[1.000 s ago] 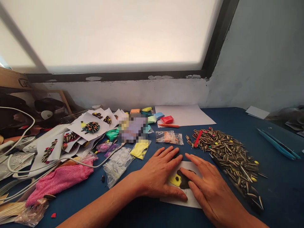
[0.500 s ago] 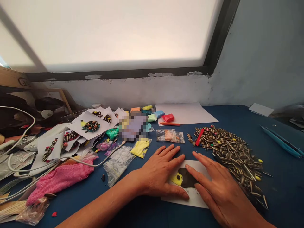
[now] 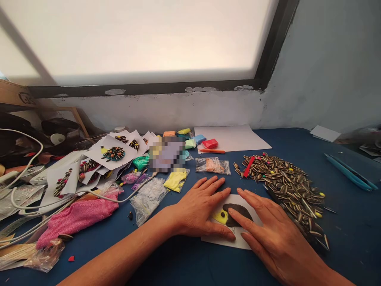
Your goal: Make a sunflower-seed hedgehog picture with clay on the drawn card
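Note:
A white paper card (image 3: 212, 234) lies on the blue table before me, bearing a flat shape of yellow clay (image 3: 216, 215) with a dark dot, joined to black clay (image 3: 244, 211). My left hand (image 3: 201, 206) rests flat over the card's left side, fingers spread. From the right comes my right hand (image 3: 269, 230), fingers stretched out and apart, its index fingertip at the black clay near the yellow part. It covers some of the card's right side. Thin drawn lines show below the black clay. Neither hand holds anything.
A heap of striped sunflower seeds (image 3: 285, 182) lies right of my hands, a red strip (image 3: 249, 167) on it. Beyond are blue tweezers (image 3: 351, 171). Bagged orange clay (image 3: 212, 165) and yellow clay (image 3: 176, 180) lie ahead. Leftward are seed-covered cards (image 3: 111, 153) and a pink cloth (image 3: 79, 219).
My right index fingertip has shifted slightly left and down across the black clay, uncovering more of its right part. The left hand stays flat on the card. The view has tilted a little.

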`<action>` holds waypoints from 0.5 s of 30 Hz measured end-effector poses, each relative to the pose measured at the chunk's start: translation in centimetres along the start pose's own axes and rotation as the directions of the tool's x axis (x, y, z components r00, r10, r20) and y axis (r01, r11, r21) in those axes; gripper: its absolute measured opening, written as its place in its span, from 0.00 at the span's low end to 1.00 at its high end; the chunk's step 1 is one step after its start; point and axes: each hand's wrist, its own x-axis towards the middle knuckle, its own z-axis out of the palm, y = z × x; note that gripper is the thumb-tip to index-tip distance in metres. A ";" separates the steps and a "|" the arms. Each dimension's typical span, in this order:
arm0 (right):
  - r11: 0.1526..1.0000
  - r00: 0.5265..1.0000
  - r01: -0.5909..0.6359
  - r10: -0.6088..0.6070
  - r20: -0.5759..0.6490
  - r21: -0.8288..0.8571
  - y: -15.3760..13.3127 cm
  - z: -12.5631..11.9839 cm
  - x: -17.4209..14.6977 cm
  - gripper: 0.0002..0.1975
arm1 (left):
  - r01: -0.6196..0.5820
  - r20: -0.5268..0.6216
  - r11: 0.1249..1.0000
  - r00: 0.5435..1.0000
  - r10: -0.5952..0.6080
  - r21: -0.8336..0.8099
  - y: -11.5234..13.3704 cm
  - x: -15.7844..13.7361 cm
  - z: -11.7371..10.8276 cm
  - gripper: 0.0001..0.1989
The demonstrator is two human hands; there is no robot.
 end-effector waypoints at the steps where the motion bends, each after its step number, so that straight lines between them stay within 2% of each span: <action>1: 1.000 1.000 0.007 -0.007 0.002 0.010 0.0 0.0 0.0 0.17 | 0.000 0.000 1.000 1.000 0.000 0.001 0.0 0.0 0.0 0.48; 11: 0.997 0.999 0.039 -0.038 -0.029 0.060 -0.1 -0.2 0.1 0.16 | 0.011 0.002 1.000 1.000 -0.011 0.004 0.1 0.0 -0.1 0.48; 15: 0.997 0.998 0.060 -0.060 -0.001 0.051 -0.2 -0.2 0.1 0.15 | 0.002 -0.007 1.000 1.000 -0.002 0.013 0.1 0.0 0.0 0.47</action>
